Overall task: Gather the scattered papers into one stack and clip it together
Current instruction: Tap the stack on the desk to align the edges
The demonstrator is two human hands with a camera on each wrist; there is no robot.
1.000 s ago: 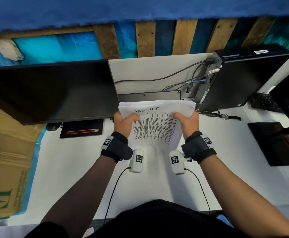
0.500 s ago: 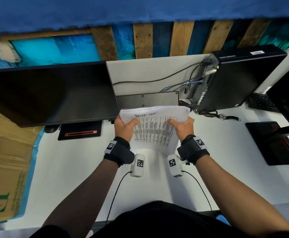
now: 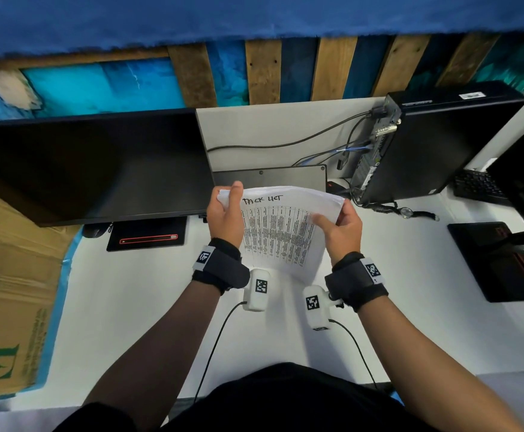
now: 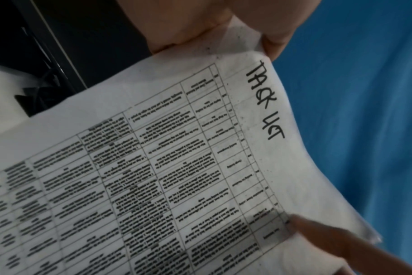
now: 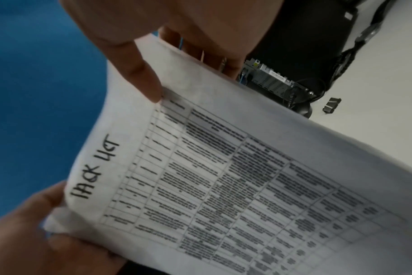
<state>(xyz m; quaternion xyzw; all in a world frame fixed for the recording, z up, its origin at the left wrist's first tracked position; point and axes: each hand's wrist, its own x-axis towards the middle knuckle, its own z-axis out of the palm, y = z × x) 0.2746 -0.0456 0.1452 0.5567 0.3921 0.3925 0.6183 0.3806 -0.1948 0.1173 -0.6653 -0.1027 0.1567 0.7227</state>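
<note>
Since a moment ago your left hand slid up to the stack's 10 o'clock corner, pinching it; right hand pinches the 3 o'clock edge. Papers are gathered, held above the desk. No clip visible; squaring comes next.

The printed table on the papers is blurring beyond reading. The papers are hiding the fingers of both hands behind them. Their lower edge is running off both wrist views.
</note>
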